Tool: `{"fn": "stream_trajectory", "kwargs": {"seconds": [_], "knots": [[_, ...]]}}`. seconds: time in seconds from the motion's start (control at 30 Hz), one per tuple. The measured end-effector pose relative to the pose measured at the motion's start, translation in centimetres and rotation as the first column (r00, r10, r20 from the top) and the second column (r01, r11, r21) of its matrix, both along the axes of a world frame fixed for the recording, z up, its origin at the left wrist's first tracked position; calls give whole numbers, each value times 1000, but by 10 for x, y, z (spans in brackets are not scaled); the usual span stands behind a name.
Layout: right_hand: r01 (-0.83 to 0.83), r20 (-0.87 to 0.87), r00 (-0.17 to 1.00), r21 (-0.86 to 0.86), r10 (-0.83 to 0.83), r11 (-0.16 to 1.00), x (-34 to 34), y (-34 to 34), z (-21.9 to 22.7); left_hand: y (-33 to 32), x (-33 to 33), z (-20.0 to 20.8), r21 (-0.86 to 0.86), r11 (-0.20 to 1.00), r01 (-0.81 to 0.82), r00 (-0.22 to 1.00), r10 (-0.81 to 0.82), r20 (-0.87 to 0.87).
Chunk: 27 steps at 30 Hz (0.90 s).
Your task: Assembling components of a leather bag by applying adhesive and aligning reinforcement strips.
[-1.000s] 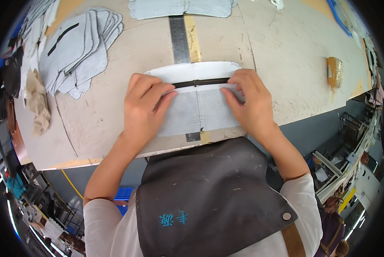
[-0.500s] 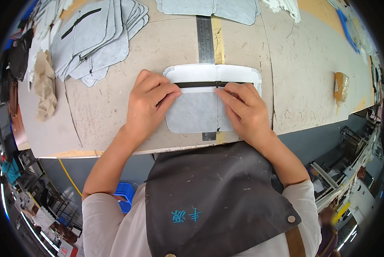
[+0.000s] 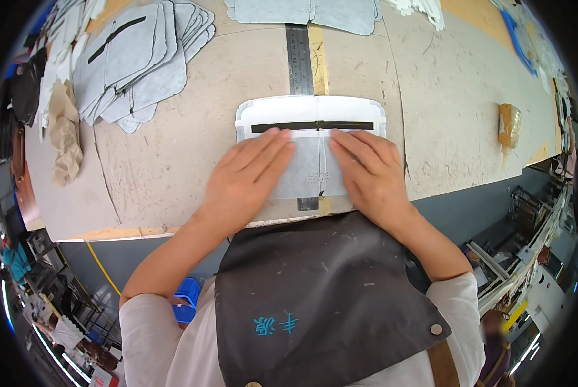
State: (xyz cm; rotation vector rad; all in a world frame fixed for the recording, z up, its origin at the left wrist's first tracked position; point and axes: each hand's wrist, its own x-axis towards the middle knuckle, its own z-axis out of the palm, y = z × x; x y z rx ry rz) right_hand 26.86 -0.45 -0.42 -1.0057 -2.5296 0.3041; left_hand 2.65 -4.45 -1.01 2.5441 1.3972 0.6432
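A pale grey panel with rounded corners (image 3: 302,164) lies on the worktable in front of me. A white band (image 3: 282,108) runs along its far edge, and a black strip (image 3: 282,127) crosses it, with a narrow white strip just below. Flat on the panel's left half rests my left hand (image 3: 247,174), fingers stretched out and tips just under the black strip. My right hand (image 3: 374,169) lies likewise on the right half. Neither hand grips anything. The panel's near corners are hidden under the hands.
Under the panel runs a dark steel ruler (image 3: 299,58) beside a yellow strip (image 3: 319,58). Similar grey panels (image 3: 131,55) are stacked at the far left, near crumpled brown paper (image 3: 66,132). More panels (image 3: 340,14) lie at the far edge. A yellowish bottle (image 3: 509,124) is on the right.
Both hands have gone from pinching at the black strip to lying flat on the panel. The left hand has moved right and nearer me, uncovering the strip's left end.
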Motion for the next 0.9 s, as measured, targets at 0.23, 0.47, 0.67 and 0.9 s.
{"fn": "stream_trajectory", "kwargs": {"seconds": [0.23, 0.47, 0.67, 0.9], "knots": [[-10, 41, 999, -82, 14, 997, 24, -1, 5, -11, -14, 3, -25, 992, -123, 992, 123, 18], [18, -5, 1000, -116, -19, 993, 35, -2, 5, -9, -17, 11, -78, 988, -132, 989, 137, 55], [151, 26, 988, -62, -150, 987, 47, 5, 10, -4, -18, 12, -143, 971, -192, 968, 212, 138], [138, 173, 978, -105, -119, 985, 49, 11, 17, 0, -19, 11, -61, 981, -186, 982, 188, 25]]}}
